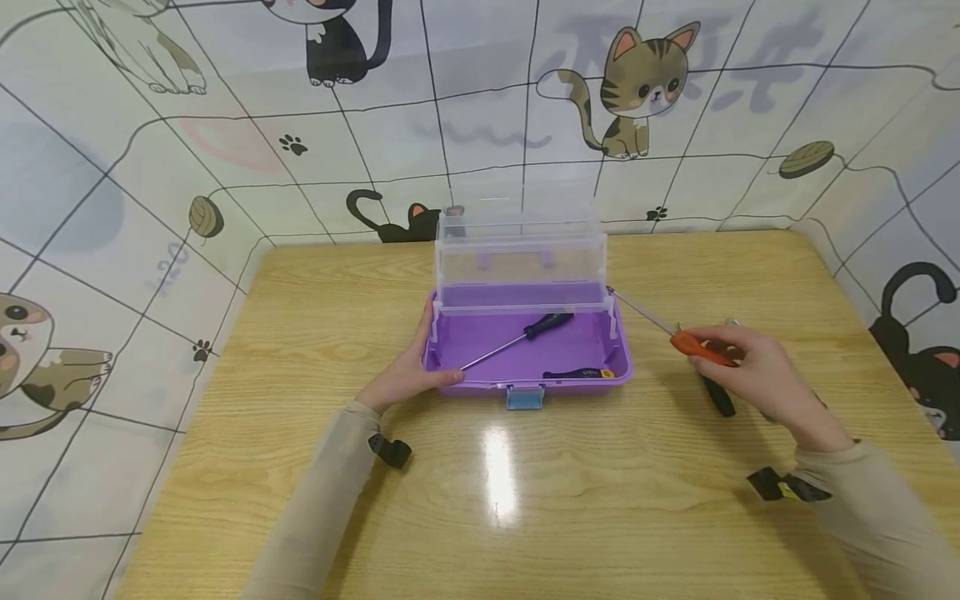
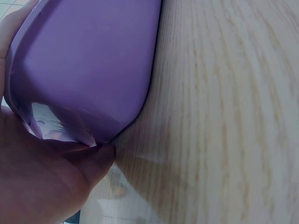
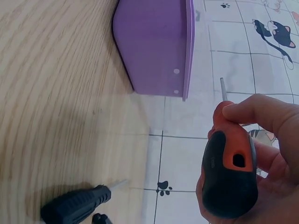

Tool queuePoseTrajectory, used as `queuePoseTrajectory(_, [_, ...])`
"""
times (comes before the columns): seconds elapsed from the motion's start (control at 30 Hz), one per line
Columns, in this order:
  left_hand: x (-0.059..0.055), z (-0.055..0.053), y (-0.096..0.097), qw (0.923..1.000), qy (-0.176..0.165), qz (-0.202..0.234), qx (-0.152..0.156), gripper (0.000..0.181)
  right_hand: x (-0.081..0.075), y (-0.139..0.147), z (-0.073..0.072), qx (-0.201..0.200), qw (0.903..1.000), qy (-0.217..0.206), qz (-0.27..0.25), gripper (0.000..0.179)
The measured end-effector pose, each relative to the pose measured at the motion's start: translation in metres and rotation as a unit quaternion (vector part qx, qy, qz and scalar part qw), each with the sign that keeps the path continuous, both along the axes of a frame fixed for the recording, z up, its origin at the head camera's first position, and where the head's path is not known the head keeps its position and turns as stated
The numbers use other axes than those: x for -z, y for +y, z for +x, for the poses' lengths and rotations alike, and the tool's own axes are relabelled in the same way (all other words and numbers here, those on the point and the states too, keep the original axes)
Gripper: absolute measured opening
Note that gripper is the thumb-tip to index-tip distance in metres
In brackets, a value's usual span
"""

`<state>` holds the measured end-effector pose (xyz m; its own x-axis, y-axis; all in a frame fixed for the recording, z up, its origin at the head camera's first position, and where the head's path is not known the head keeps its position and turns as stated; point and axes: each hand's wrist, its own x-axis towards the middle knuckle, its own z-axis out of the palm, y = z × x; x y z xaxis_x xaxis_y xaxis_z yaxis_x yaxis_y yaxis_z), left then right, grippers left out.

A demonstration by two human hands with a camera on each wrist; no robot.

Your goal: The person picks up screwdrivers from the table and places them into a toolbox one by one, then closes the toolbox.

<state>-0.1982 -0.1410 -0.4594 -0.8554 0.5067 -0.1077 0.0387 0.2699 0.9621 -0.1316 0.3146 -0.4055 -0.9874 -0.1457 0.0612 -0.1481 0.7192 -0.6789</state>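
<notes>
My left hand (image 1: pixel 401 375) grips the left end of a purple toolbox (image 1: pixel 487 387), its thumb over the front rim. In the left wrist view, fingers press against the box wall (image 2: pixel 88 60). The clear lid (image 1: pixel 517 267) stands raised at the back. My right hand (image 1: pixel 765 375) holds an orange-and-black screwdriver (image 1: pixel 686 342) by its handle, right of the box. Its shaft points up-left, the tip near the box's back right corner. Inside the box lie a black-handled screwdriver (image 1: pixel 547 324) and a black-handled tool with a yellow end (image 1: pixel 606 374), its kind unclear.
Under my right hand, a black-handled screwdriver (image 1: pixel 718 396) lies on the wooden table (image 1: pixel 600 508). Other tools there are mostly hidden by the hand. A cat-patterned sheet (image 1: pixel 487 125) hangs behind the table and along both sides.
</notes>
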Motion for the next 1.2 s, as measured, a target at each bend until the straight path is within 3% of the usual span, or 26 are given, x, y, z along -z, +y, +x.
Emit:
queuePoseTrajectory(0.1, [0.011, -0.003, -0.002, 1.0, 0.003, -0.001, -0.002, 0.124, 0.001, -0.002, -0.001, -0.011, 0.9998, 0.015, 0.002, 0.036])
queuePoseTrajectory(0.27, [0.015, -0.004, -0.003, 1.0, 0.005, 0.003, -0.004, 0.123, 0.001, -0.007, 0.0, -0.025, 0.9992, 0.031, 0.0, 0.035])
queuePoseTrajectory(0.57, [0.013, -0.001, -0.003, 1.0, 0.006, 0.0, -0.007, 0.123, -0.003, -0.018, -0.001, -0.039, 0.999, 0.021, -0.003, 0.035])
queuePoseTrajectory(0.9, [0.013, -0.002, -0.003, 0.9999, 0.007, -0.003, -0.009, 0.123, -0.004, -0.031, -0.006, -0.058, 0.9973, 0.042, -0.012, 0.033])
queuePoseTrajectory(1.2, [0.016, -0.003, -0.004, 0.9999, 0.012, 0.001, -0.009, 0.122, -0.003, -0.043, -0.009, -0.079, 0.9962, 0.021, -0.029, 0.032])
